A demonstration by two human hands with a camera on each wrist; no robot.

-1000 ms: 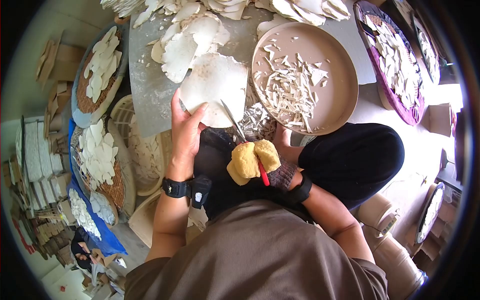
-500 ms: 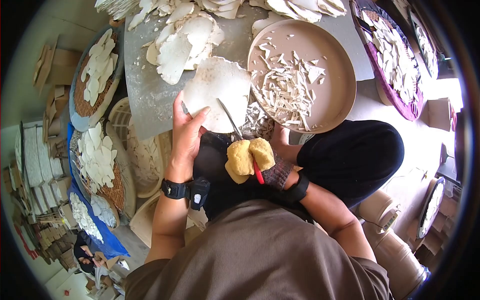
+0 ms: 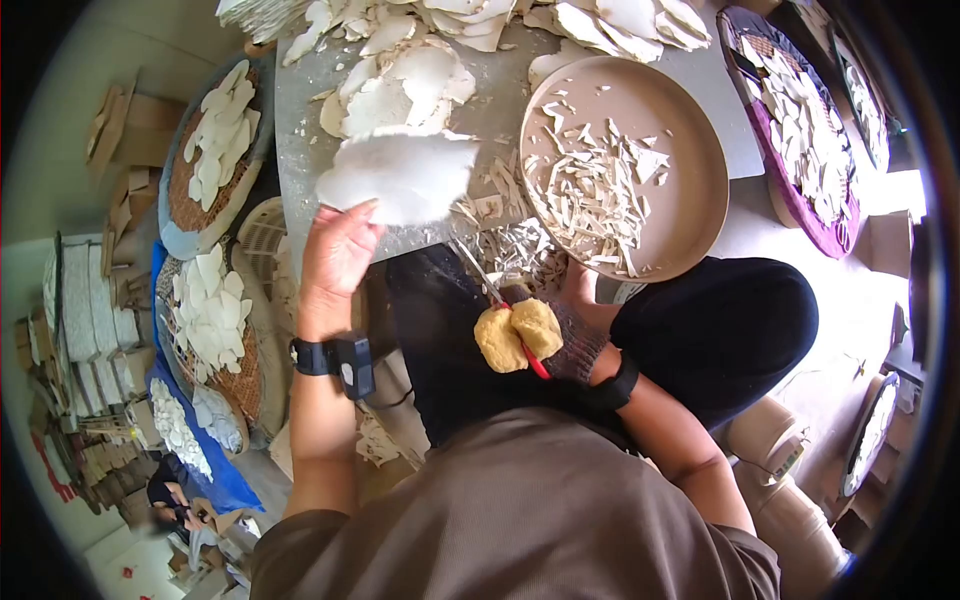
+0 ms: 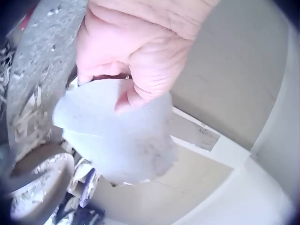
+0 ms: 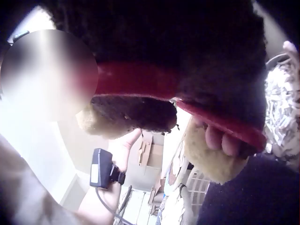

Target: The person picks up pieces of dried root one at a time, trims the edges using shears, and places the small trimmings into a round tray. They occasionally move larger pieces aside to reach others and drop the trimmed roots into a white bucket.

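In the head view my left hand (image 3: pixel 340 250) pinches the near edge of a thin, brittle-looking white sheet (image 3: pixel 400 175) between thumb and fingers. The sheet is blurred and tilted above the grey tabletop. From the left wrist, the thumb lies across the sheet's (image 4: pixel 112 140) face. My right hand (image 3: pixel 578 345), in a dark knitted glove with bare fingertips, grips red-handled scissors (image 3: pixel 540 366) over my lap. Yellow foam padding (image 3: pixel 505 338) bulges around the handles, and bare fingers (image 5: pixel 213 138) curl through one loop in the right wrist view. The blades point toward the table, apart from the sheet.
A round brown tray (image 3: pixel 690 190) holding narrow white offcuts overlaps the table's (image 3: pixel 310 140) right side. More white sheets (image 3: pixel 430 80) are stacked behind. Scraps (image 3: pixel 515 250) are heaped below the table edge. Woven trays of white pieces (image 3: pixel 210 310) stand left, another (image 3: pixel 800 130) right.
My left hand has moved left with the white sheet, away from the scissors, and turned it flatter to the view. The blades, which overlapped the sheet earlier, now show apart from it.
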